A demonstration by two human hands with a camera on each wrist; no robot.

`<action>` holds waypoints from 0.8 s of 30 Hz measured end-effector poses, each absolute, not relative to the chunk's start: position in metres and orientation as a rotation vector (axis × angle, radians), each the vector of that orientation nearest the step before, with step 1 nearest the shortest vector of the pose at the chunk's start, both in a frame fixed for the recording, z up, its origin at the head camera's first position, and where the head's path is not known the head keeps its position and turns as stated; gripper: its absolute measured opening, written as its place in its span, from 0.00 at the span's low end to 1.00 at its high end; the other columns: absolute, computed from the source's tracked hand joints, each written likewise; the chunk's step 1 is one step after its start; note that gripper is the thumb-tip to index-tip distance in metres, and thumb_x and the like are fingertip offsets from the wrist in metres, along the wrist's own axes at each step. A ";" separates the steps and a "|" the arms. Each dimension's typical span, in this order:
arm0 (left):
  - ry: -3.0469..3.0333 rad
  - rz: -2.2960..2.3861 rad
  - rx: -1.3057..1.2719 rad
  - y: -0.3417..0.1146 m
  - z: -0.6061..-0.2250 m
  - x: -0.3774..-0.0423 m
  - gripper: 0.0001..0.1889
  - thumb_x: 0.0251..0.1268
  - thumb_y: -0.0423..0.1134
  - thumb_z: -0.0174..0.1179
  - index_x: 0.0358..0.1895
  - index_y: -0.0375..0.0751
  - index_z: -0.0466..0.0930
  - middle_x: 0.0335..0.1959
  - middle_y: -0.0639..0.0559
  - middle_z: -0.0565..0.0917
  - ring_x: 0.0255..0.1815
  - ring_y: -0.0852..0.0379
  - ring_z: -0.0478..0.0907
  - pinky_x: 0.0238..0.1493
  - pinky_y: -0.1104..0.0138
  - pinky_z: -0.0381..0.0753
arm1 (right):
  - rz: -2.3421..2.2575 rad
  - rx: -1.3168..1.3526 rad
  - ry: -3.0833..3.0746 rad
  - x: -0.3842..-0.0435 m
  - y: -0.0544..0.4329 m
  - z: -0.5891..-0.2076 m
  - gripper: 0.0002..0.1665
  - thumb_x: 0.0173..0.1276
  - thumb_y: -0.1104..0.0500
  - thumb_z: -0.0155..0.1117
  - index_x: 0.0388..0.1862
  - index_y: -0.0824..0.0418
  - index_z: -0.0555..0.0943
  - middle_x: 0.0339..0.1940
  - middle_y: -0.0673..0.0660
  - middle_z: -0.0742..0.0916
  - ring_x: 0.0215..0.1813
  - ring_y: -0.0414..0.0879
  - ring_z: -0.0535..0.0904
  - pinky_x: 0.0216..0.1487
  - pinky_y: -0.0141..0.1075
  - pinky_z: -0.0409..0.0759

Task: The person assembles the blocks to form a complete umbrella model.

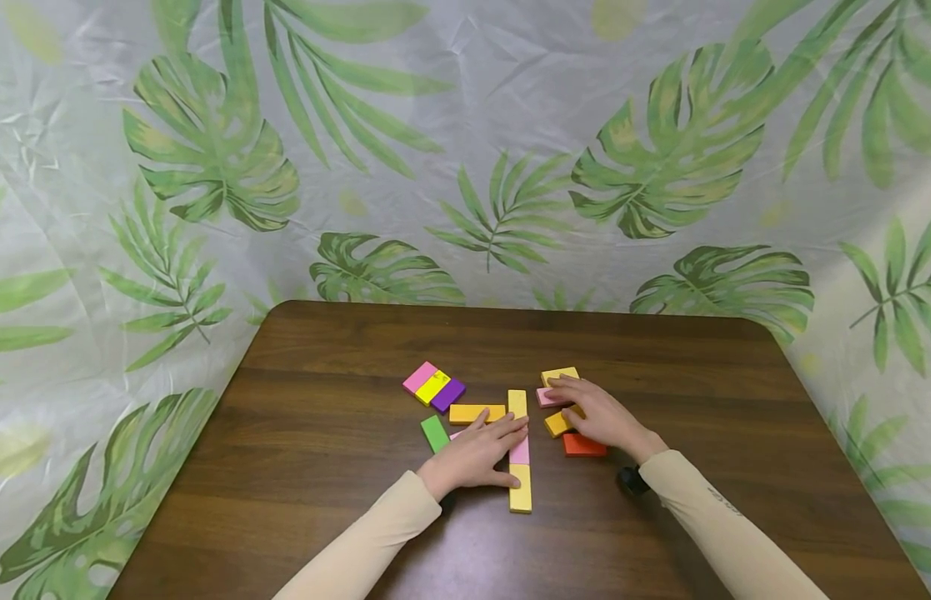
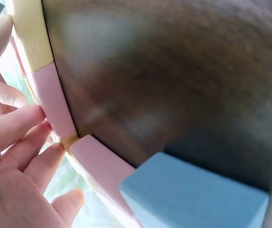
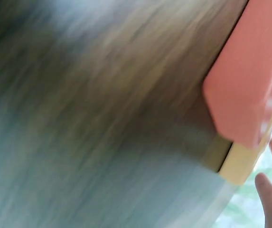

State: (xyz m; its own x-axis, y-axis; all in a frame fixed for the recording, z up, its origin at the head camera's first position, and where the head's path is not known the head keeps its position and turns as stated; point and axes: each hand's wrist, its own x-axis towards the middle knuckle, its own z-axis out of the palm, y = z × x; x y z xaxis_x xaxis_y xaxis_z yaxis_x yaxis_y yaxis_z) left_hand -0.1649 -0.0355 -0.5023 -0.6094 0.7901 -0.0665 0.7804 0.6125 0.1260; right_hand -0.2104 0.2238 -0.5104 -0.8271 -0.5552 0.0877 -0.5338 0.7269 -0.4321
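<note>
A: Blue block [image 2: 197, 199] closest to the left-wrist camera, apart from the fingertips. Left hand [image 1: 476, 454]?
B: Fingers extended, touching the pink block [image 1: 519, 452], long axis near-to-far.
A: Right hand [image 1: 603, 417]?
B: Fingers loosely spread; the orange block [image 1: 557, 425] slants out left of the thumb, this hand nearer. No containers visible.

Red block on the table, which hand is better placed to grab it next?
Probably the right hand: it is close beside the red block, while the left hand is farther off, at the row of yellow and pink blocks.
</note>
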 end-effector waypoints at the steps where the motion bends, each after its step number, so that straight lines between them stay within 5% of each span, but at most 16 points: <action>1: 2.716 0.123 1.327 -0.035 -0.502 -0.165 0.40 0.61 0.62 0.58 0.71 0.41 0.63 0.74 0.52 0.59 0.73 0.53 0.54 0.71 0.52 0.49 | -0.700 -0.894 2.872 -0.211 0.225 -0.511 0.22 0.67 0.65 0.59 0.60 0.63 0.78 0.66 0.62 0.74 0.69 0.60 0.64 0.67 0.57 0.58; 24: 2.708 0.181 1.307 -0.035 -0.504 -0.165 0.40 0.60 0.61 0.60 0.71 0.41 0.63 0.74 0.52 0.60 0.73 0.54 0.54 0.70 0.50 0.51 | -0.725 -0.753 2.916 -0.223 0.267 -0.518 0.22 0.67 0.66 0.58 0.61 0.65 0.77 0.66 0.65 0.73 0.68 0.62 0.64 0.65 0.58 0.60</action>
State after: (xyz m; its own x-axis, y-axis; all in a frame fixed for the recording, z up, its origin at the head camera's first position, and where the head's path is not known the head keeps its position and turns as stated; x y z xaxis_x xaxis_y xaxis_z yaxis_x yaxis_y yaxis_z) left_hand -0.1654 -0.0350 -0.5042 -0.6167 0.7846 -0.0641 0.7691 0.6179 0.1634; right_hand -0.2235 0.2674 -0.5175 -0.8808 -0.4679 0.0724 -0.4473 0.7722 -0.4512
